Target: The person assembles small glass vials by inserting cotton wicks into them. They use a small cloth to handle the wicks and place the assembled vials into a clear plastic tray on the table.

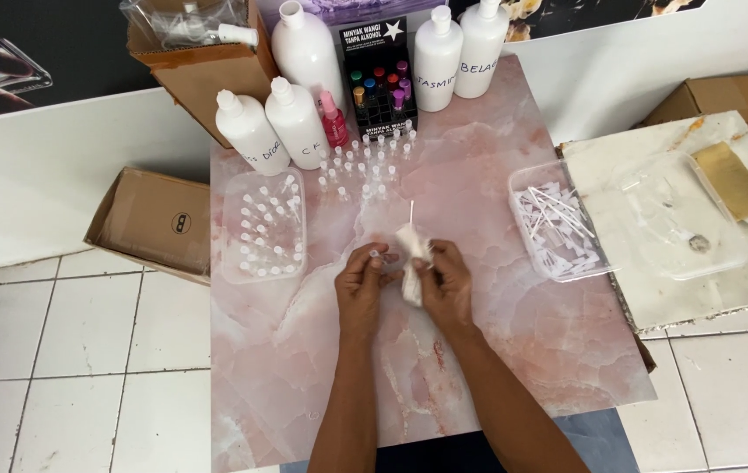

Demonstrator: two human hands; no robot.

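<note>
I've got a small clear vial [376,254] pinched in my left hand [361,282], fingers closed round it, held just above the pink marble table [304,368] near its middle. My right hand [445,282] is closed on a crumpled white cloth [410,254], w/ a thin white stick [411,210] poking up out of it. Both hands nearly touch, so I judge this as the wiping or fitting step on one vial, mid-way, w/ plenty more waiting.

Next move, as I read it, needs a steady pinch and small fingertip work: vial is tiny and slick, easy to drop.

Room: bare table on the near side of my hands and to both sides. Left is a clear tray of vials [235,263]; right is a clear tray of white sticks [523,219], sitting by the table's right edge. Behind, loose vials [365,166] stand in rows, then big white bottles [297,123] and a black box of coloured bottles [378,92], so reaching far back risks knocking the rows
</note>
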